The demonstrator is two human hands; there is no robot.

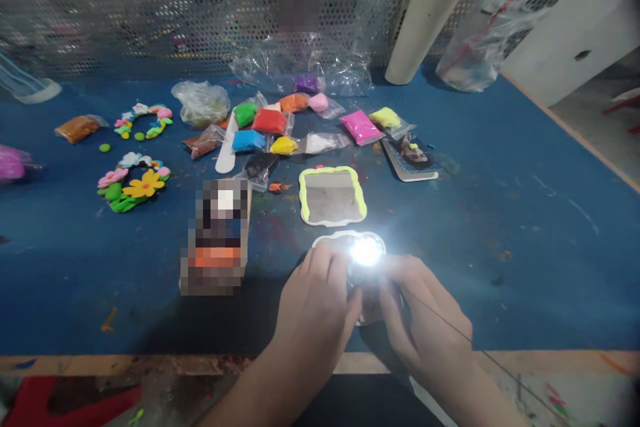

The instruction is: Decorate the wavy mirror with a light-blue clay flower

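Near the table's front edge, my left hand (317,297) and my right hand (425,307) are close together over a white wavy-edged frame (333,236). The fingers of both are bent around something small between them, which glare hides. A bright light (367,251) shines at the fingertips, and a thin dark line runs from there past my right hand. Just beyond lies a mirror-like plate (330,197) with yellow-green clay along its border. Left of my hands rests a blurred-out phone-shaped object (217,237).
Bagged clay, such as the red packet (270,121) and pink packet (361,127), lies mid-table. Two decorated rings (143,121) (135,181) are at left. A tall cup (433,13) and a plastic bag (470,57) stand at back right, before a perforated metal panel (200,7).
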